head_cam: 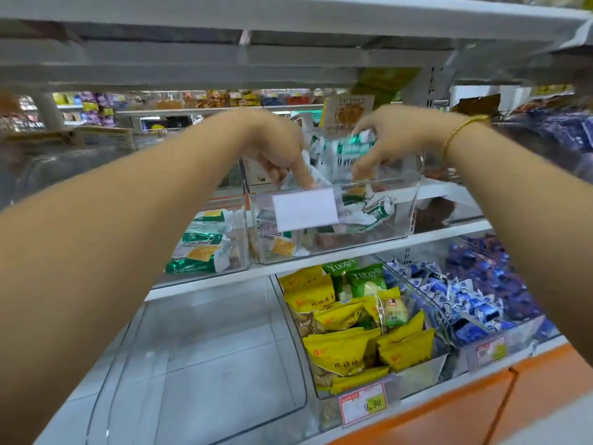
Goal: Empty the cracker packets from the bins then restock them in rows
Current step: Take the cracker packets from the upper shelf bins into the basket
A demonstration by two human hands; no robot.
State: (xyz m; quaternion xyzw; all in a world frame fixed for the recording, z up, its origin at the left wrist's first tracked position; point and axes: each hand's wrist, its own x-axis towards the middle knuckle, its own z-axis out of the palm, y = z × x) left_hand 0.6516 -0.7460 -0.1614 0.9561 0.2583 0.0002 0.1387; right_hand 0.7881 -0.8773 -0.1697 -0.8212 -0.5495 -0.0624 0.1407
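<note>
well, nearest you, below the bin (pixel 333 244) and to its left, an empty tub (pixel 199 348) sits open. straight below the bin are yellow packs (pixel 346 348). the bin carries a white label (pixel 305 208) on its front wall, and cracker packets (pixel 282 245) lie jumbled on its floor, so by my reading you're in the emptying step, with restocking not yet begun. the plainest loose packet (pixel 369 210) lies slanted, its long axis running from low left to high right, one crimped end toward the bin's right wall. just above the bin's front rim your left hand (pixel 276 146) pinches a white packet (pixel 309 175) between curled fingers and thumb. above the bin's middle your right hand (pixel 394 136) grips a bunch (pixel 349 152) of green-and-white packets, fingers curled over them. they seem to stand on edge, long axes across the bin, though blur leaves that unsure. next you'd want to lift both loads clear over the rim without snagging, then reach for the floor pile.
</note>
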